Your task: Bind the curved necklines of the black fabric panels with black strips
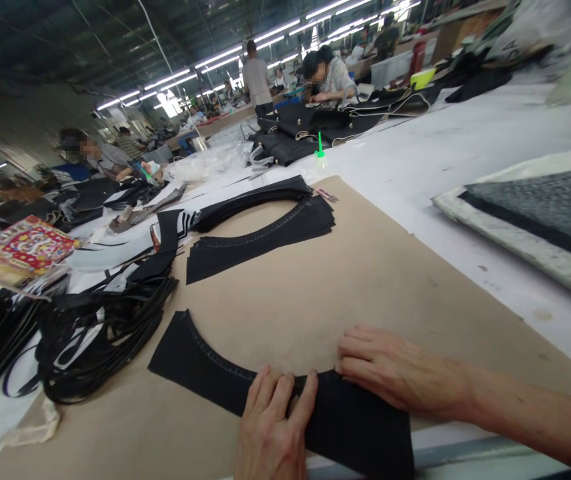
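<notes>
A black curved fabric piece (pixel 205 367) lies at the front of the brown paper sheet, its concave edge facing away from me and marked by a row of small notches or stitches. My left hand (pixel 278 423) presses bent fingertips onto the middle of that edge, with the thumb and fingers closing on it. Just to the right, my right hand (pixel 390 367) has its fingers curled together over the same edge; the thumb is hidden. Farther back are a similar black piece (pixel 260 240) and a curved black stack (pixel 250 200).
Bundled black strips (pixel 105 340) lie at left, near a red printed box (pixel 30 247). Small snips (pixel 326 195) and a green-tipped bottle (pixel 320 157) stand beyond the brown paper (pixel 355 287). A grey padded board (pixel 530 220) is at right. Several people work behind.
</notes>
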A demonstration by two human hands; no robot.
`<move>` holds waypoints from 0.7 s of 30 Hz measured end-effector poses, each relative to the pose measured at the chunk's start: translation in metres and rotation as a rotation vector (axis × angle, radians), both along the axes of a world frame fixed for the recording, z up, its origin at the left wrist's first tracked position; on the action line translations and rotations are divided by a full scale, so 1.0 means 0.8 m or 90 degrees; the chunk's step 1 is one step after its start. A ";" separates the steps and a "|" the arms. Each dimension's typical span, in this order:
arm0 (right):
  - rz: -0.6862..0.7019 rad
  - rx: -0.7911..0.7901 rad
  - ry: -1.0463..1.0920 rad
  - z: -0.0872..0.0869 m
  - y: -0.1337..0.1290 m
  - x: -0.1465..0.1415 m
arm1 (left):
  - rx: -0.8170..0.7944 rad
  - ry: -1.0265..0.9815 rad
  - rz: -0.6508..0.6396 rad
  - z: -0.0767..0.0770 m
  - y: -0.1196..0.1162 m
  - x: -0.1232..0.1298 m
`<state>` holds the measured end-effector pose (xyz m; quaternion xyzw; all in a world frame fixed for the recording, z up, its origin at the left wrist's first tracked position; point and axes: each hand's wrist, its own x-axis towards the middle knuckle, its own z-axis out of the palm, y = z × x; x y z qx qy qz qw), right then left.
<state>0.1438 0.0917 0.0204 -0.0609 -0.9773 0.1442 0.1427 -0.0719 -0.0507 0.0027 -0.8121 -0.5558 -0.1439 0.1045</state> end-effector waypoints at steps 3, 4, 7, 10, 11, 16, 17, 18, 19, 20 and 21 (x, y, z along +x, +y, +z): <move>0.010 0.007 0.001 0.005 0.004 0.009 | 0.037 -0.027 0.033 -0.002 -0.001 0.005; 0.011 0.007 0.000 0.006 0.005 0.011 | 0.047 -0.039 0.035 -0.003 -0.001 0.006; 0.015 0.009 -0.003 0.007 0.007 0.018 | 0.027 -0.097 -0.004 -0.003 0.005 0.015; 0.020 0.024 0.000 0.004 0.007 0.020 | 0.000 -0.162 -0.061 -0.007 0.016 0.030; 0.021 0.029 0.000 0.003 0.007 0.020 | 0.000 -0.171 -0.072 -0.009 0.019 0.035; 0.025 0.041 -0.012 -0.001 0.008 0.024 | 0.007 -0.140 -0.065 -0.019 0.021 0.049; 0.024 0.043 -0.015 -0.001 0.009 0.026 | 0.010 -0.125 -0.065 -0.020 0.021 0.049; 0.022 0.046 -0.016 -0.001 0.010 0.028 | 0.011 -0.110 -0.065 -0.020 0.021 0.048; 0.020 0.051 -0.018 -0.001 0.011 0.031 | 0.013 -0.097 -0.069 -0.019 0.021 0.047; 0.020 0.057 -0.018 0.000 0.012 0.034 | 0.011 -0.086 -0.071 -0.018 0.022 0.047; 0.021 0.064 -0.020 0.001 0.014 0.038 | 0.006 -0.072 -0.076 -0.017 0.023 0.046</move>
